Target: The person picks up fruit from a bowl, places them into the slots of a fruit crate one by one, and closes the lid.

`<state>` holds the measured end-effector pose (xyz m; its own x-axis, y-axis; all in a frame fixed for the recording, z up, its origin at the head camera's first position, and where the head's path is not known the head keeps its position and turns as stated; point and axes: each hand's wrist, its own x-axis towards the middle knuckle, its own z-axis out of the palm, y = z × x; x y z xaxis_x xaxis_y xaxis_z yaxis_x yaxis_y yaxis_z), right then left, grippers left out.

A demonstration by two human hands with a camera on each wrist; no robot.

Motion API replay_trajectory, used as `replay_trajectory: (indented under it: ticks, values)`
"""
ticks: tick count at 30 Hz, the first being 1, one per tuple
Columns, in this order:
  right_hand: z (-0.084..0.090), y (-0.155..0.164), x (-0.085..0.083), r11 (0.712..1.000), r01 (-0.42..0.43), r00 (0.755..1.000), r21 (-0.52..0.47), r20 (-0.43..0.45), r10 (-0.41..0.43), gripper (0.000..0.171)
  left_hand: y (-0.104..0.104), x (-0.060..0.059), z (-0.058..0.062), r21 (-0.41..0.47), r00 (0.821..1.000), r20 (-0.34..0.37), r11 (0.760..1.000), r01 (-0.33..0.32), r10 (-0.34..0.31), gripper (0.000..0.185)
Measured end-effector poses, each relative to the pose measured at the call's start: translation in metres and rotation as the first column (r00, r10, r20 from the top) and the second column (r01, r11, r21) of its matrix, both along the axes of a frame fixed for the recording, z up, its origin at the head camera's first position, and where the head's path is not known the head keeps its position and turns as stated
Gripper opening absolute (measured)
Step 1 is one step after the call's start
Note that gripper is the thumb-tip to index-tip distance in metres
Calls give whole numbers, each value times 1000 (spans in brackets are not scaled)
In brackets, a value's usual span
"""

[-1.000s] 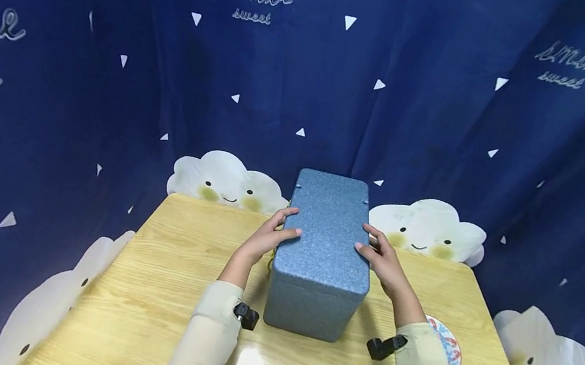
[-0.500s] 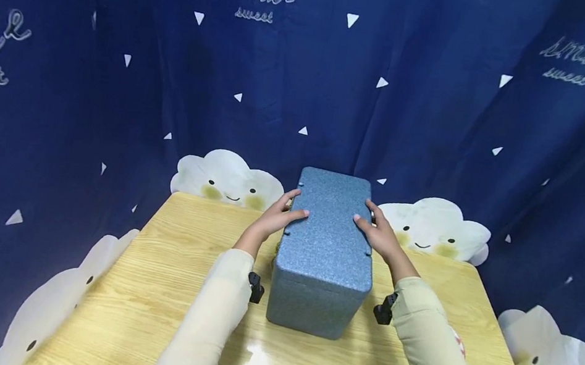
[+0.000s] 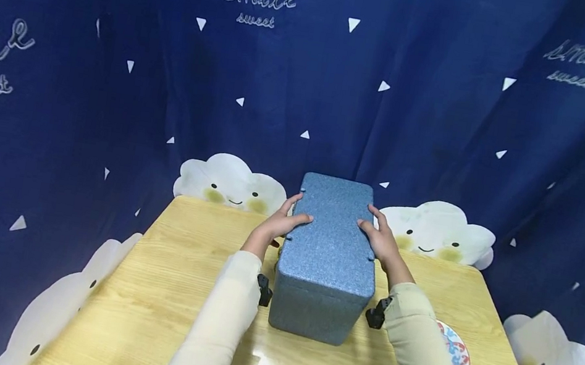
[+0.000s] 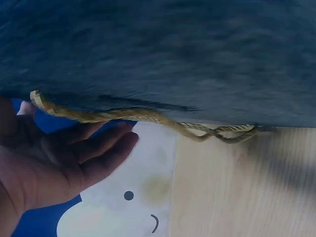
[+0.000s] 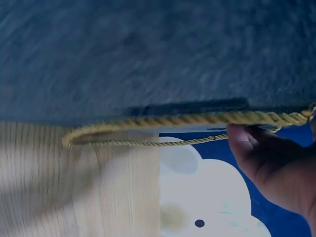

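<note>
A blue-grey lidded box (image 3: 321, 308) stands on the wooden table, its speckled lid (image 3: 331, 244) on top. My left hand (image 3: 281, 223) rests along the lid's left edge, thumb stretched over the top. Mirroring it, my right hand (image 3: 381, 238) touches the right edge, thumb also on top. In the left wrist view a twisted yellow rope (image 4: 138, 114) runs along the box's side, above loosely extended fingers (image 4: 106, 160). The right wrist view has a similar looped rope (image 5: 187, 119), with a fingertip close by. Whether any finger presses under the lid is hidden.
The wooden table (image 3: 140, 304) spreads around the box. A round, red-and-blue patterned plate (image 3: 457, 349) lies at the right, partly behind the right sleeve. A dark blue curtain (image 3: 284, 81) with clouds hangs behind. Something small and red (image 3: 275, 244) shows beside the box's left side.
Both hands have slid away from me along the lid's edges, uncovering small notches in its nearer part. The box and lid have stayed in place; the view has shifted slightly.
</note>
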<state>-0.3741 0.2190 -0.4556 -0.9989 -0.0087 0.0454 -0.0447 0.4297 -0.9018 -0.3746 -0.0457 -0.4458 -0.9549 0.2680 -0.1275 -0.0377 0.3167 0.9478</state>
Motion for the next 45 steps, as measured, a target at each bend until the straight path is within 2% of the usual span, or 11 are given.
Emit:
replay_trajectory:
  ticks: [3,6,14,18,23,27,30,31,34,40,45]
  values:
    - [0,0,-1,999,-7,999,-32,48,9,68,-3,2,5,-49,999,36,999,19,-17,77]
    - [-2,0,-1,999,-13,998,-39,59,16,68,-5,2,5,-50,999,24,999,22,-20,78]
    - [-2,1,0,1000,-19,999,-16,-27,19,64,0,2,-2,30,999,-49,1000,-7,9,77]
    - [2,0,-4,999,-41,998,-22,-43,40,65,0,-3,-5,67,996,-64,996,-51,55,76]
    - [7,-3,-12,993,-99,990,-68,-104,91,68,1,-12,-2,99,980,-168,991,-91,107,77]
    - [6,-5,-16,992,-123,981,35,-150,127,70,7,-15,1,39,966,-242,996,-86,93,78]
    - [2,-6,-16,984,-107,980,143,-152,129,71,9,-15,-3,-33,966,-240,994,-103,93,81]
    - [1,-6,-15,984,-93,982,149,-151,115,71,9,-15,-4,-49,968,-233,993,-111,96,82]
    - [0,-7,-12,991,-44,987,125,-149,62,68,10,-15,-7,-68,973,-209,991,-116,99,85]
    - [2,-11,-6,1000,18,991,24,-134,-15,66,9,-14,-4,-100,982,-172,990,-96,78,86]
    - [4,-11,-3,999,37,993,31,-114,-33,66,9,-13,-1,-104,989,-141,993,-63,48,87]
